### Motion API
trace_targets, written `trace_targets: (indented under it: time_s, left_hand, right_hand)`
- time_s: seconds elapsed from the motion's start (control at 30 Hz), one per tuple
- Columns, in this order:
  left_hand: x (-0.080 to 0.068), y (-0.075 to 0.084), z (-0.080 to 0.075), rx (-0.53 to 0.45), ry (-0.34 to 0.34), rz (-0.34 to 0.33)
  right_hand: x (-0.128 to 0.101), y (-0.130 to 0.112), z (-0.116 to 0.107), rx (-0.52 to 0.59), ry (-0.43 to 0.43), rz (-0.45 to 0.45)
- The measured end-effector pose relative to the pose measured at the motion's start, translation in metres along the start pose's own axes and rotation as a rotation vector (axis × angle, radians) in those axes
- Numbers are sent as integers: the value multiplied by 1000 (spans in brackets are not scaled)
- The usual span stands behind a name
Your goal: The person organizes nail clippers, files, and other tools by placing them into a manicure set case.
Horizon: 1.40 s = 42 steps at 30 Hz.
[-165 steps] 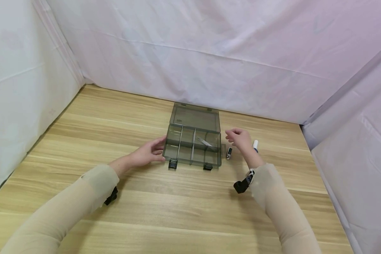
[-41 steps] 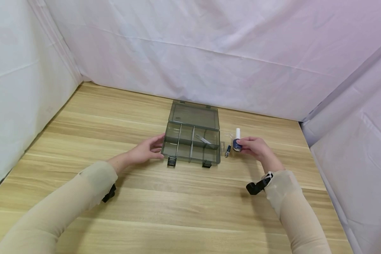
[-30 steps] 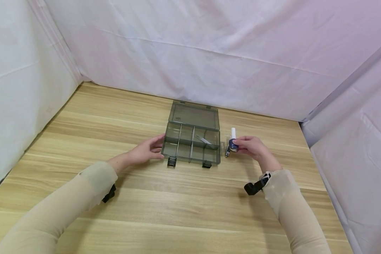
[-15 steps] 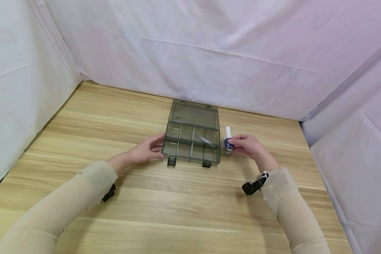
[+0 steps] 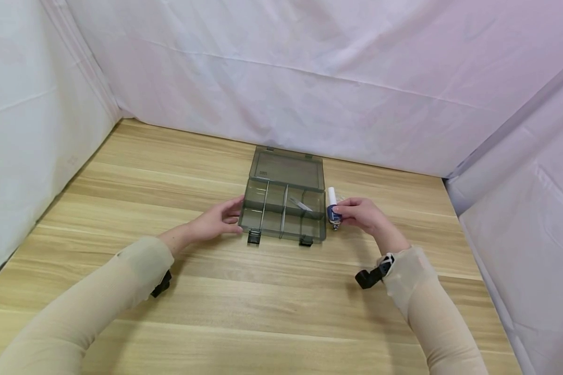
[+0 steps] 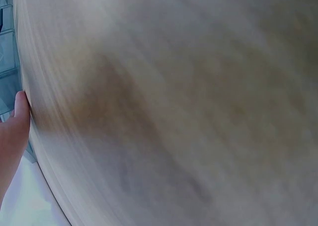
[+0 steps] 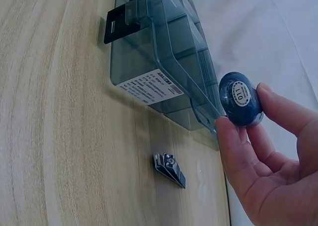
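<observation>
A small blue bottle (image 5: 332, 211) with a white cap is pinched in the grip of the right hand (image 5: 360, 215), between the thumb and the curled fingers (image 7: 237, 156); in the right wrist view its round blue base, marked L10, is turned toward the camera (image 7: 240, 98). The bottle is held above the bench (image 5: 281, 291), just beside the right wall of the smoky transparent box (image 5: 284, 213), near that wall's front half. Below the bottle, on the bench and close to the same right wall, a small metal nail clipper (image 7: 169, 170) is seen lying flat. On that wall of the box a white label with a barcode (image 7: 148, 86) is stuck, and a black latch (image 7: 120, 22) hangs open at the box's front edge.

The box itself is laid open, its lid (image 5: 286, 171) folded back flat behind it, and its inside is split by dividers into compartments; a thin silvery tool (image 5: 301, 206) is lying in the rear right compartment. The left hand (image 5: 218, 223) is rested against the left wall of the box, fingers fairly straight, nothing being gripped in it. The left wrist view is blurred.
</observation>
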State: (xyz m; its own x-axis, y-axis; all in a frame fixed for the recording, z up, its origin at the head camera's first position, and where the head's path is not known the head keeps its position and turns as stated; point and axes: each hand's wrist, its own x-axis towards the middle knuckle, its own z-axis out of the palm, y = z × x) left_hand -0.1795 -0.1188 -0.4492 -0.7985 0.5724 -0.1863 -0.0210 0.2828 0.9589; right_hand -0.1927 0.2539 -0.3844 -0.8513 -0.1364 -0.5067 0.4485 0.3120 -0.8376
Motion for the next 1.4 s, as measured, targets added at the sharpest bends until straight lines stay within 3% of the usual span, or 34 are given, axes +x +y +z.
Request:
trace_targets:
  time_s: [0.73, 1.4]
  left_hand:
    - [0, 1, -1, 4, -2, -8]
    - [-1, 1, -1, 21, 2, -28]
  right_hand:
    - [4, -4, 20, -100, -77, -21]
    - [5, -15, 41, -289, -87, -33]
